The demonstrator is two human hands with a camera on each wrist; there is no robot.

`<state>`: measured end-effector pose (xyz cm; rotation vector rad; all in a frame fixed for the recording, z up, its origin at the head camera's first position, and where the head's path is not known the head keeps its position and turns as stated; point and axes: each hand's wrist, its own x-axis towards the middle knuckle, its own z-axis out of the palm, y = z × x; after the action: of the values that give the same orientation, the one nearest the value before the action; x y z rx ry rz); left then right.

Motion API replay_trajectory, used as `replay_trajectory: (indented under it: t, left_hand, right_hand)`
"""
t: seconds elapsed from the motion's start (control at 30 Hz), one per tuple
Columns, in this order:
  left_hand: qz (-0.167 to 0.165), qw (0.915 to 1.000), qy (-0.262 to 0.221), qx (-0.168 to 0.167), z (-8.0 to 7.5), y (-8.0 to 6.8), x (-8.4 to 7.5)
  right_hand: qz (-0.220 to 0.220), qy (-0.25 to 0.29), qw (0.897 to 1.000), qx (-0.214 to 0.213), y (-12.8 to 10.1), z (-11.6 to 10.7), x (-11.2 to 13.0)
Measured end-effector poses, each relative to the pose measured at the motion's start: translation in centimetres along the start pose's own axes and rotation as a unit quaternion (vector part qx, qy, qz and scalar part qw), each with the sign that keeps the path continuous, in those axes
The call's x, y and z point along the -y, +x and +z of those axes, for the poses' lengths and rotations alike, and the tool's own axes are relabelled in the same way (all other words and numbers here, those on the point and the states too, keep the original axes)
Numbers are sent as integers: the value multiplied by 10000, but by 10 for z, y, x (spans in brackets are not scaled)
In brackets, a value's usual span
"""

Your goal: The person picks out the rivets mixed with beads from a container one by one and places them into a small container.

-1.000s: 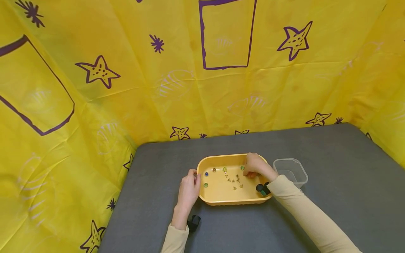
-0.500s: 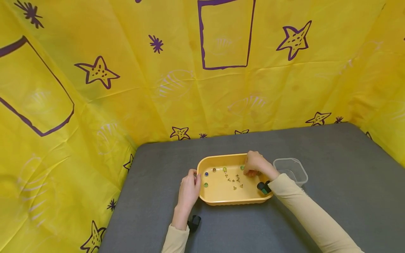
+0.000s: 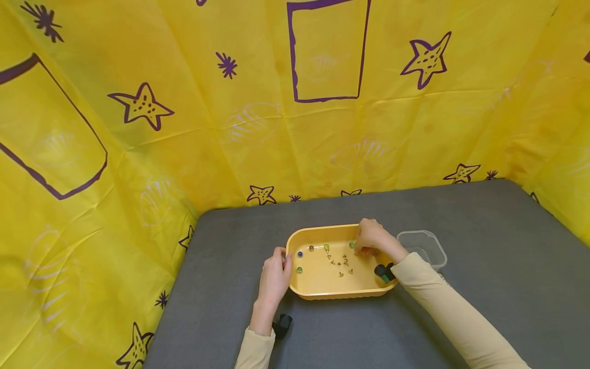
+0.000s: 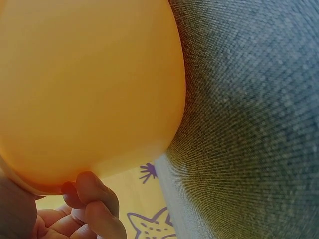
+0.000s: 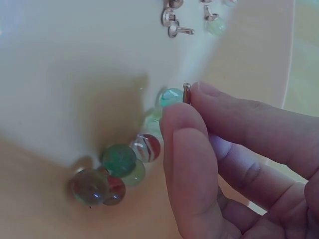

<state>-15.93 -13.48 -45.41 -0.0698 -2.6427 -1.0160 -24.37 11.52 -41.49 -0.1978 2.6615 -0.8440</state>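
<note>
A yellow oval tray [image 3: 322, 292] sits on the grey table. My left hand [image 3: 282, 259] grips its left rim, and the left wrist view shows the fingers [image 4: 94, 199] curled under the tray's outer wall [image 4: 84, 84]. My right hand [image 3: 364, 250] is inside the tray at its far right corner. There the thumb and forefinger [image 5: 187, 102] pinch a small metal pin [image 5: 186, 93] beside a teal marble [image 5: 171, 97]. Several glass marbles [image 5: 119, 164] cluster in that corner. More pins [image 3: 341, 262] and a few marbles [image 3: 299, 253] lie scattered on the tray floor.
A clear plastic container [image 3: 433, 248] stands just right of the tray, behind my right forearm. Grey table surface [image 3: 484, 266] stretches to the right and front. A yellow star-print sheet [image 3: 276, 128] walls in the back and both sides.
My right hand has shifted slightly toward the tray's far right corner. My left hand keeps its hold on the rim.
</note>
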Motion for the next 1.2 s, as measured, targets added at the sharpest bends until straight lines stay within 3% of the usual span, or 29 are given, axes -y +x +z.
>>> replay_trajectory:
  t: [0.4,1.2]
  left_hand:
    - [257,9996,11,-133,-1,0,-1]
    - [143,9998,0,-118,-1,-1,-1]
  right_hand:
    - [-11,94,9999,-38,-8,-10,4]
    - [-174,-248,9991,-282,-19,-25,8]
